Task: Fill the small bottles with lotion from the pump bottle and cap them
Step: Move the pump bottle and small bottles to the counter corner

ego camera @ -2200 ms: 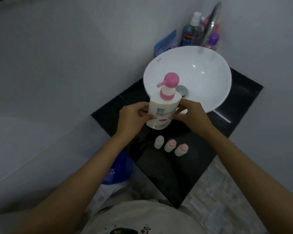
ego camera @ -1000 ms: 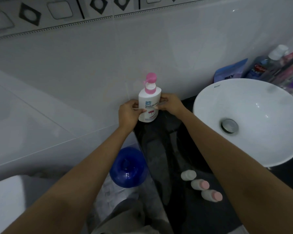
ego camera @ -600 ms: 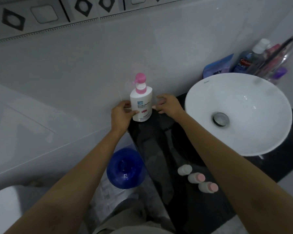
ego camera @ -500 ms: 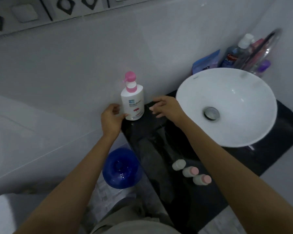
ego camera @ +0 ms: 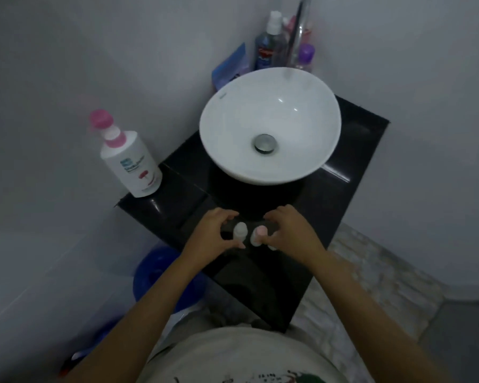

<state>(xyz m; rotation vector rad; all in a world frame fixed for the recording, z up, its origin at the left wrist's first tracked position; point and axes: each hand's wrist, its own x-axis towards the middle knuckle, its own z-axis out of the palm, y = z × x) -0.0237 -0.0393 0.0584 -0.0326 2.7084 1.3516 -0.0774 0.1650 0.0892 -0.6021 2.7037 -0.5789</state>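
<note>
The white pump bottle (ego camera: 134,161) with a pink pump head stands alone at the back left corner of the black counter (ego camera: 351,150). Near the front edge stand the small bottles: a white-capped one (ego camera: 240,230) and a pink-capped one (ego camera: 258,235), both upright. Only a sliver of a third small bottle (ego camera: 273,247) shows under my right hand. My left hand (ego camera: 213,236) curves around the white-capped bottle with fingers apart. My right hand (ego camera: 291,233) hovers over the pink-capped bottles, fingers spread. I cannot tell whether either hand touches a bottle.
A white basin (ego camera: 270,128) fills the back of the counter, under a chrome tap (ego camera: 296,34). Toiletry bottles (ego camera: 268,45) and a blue packet (ego camera: 230,66) crowd the corner behind it. A blue bucket (ego camera: 161,275) sits on the floor to the left, below the counter.
Both hands set the pump bottle at the back left corner, let go of it and came back to the small bottles at the front edge. The view tilted down again.
</note>
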